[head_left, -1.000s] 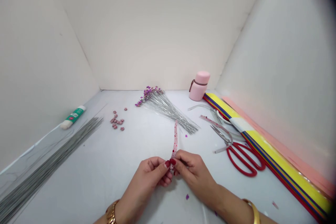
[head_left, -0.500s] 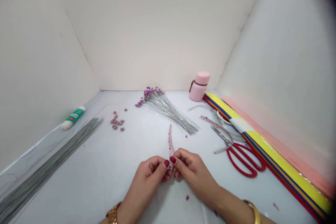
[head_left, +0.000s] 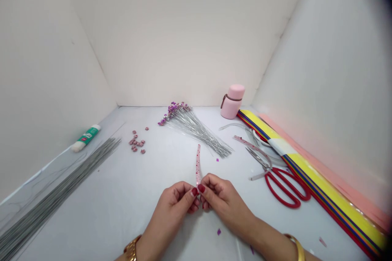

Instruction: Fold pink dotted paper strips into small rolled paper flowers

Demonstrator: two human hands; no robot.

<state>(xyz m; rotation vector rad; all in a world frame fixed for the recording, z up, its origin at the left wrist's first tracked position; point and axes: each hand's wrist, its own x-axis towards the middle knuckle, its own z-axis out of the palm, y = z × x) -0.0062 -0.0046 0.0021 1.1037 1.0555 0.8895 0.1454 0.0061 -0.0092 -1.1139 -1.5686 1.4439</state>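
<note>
Between my two hands is a narrow pink paper strip [head_left: 198,163] with small red spots, its free end pointing away from me toward the back. My left hand [head_left: 178,199] pinches the near end between thumb and fingers. Right beside it, my right hand [head_left: 221,194] pinches the same end, the two thumb tips almost touching. What the fingertips are shaping at that end is hidden. Several small folded pink stars [head_left: 137,142] lie loose on the white table to the left.
Red-handled scissors [head_left: 283,185] lie at right, by another spotted strip [head_left: 245,142] and stacked coloured sheets [head_left: 324,179]. Silver stems with purple tips [head_left: 199,130] and a pink bottle [head_left: 232,102] are at the back. Grey wires [head_left: 67,183] and a glue stick [head_left: 86,138] are at left.
The strip's near end has shifted slightly under my thumbs, and the strip stands a little straighter. My right thumb has moved slightly toward the left one. Both hands keep their pinch.
</note>
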